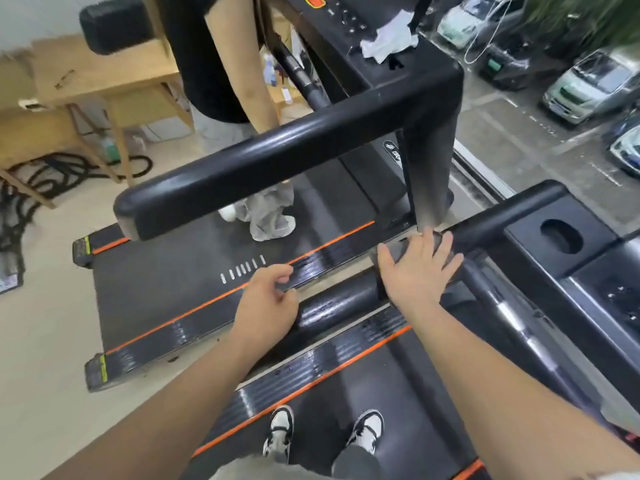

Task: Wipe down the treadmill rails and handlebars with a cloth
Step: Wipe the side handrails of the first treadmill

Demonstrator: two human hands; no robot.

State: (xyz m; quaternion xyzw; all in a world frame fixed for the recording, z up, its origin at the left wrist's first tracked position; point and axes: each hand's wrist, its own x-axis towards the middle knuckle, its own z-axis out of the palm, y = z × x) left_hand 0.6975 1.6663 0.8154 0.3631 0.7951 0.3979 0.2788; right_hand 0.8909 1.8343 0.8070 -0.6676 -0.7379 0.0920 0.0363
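Observation:
I stand on a black treadmill with orange-striped side rails point(311, 372). Its left handlebar point(332, 303) runs in front of me towards the console point(519, 268). My left hand point(268, 303) sits over the near end of that bar with its fingers curled round it. My right hand point(417, 268) lies flat farther along the bar, fingers spread, pressing on a dark grey cloth point(398, 249) that shows only around the fingers. A crumpled white cloth point(388, 39) lies on the console of the neighbouring treadmill.
Another person point(214, 57) stands on the neighbouring treadmill point(173, 282), whose thick handlebar point(277, 157) crosses above my hands. A wooden table point(104, 81) and coiled black cables point(52, 174) are at the left. A window at the right overlooks parked cars point(588, 88).

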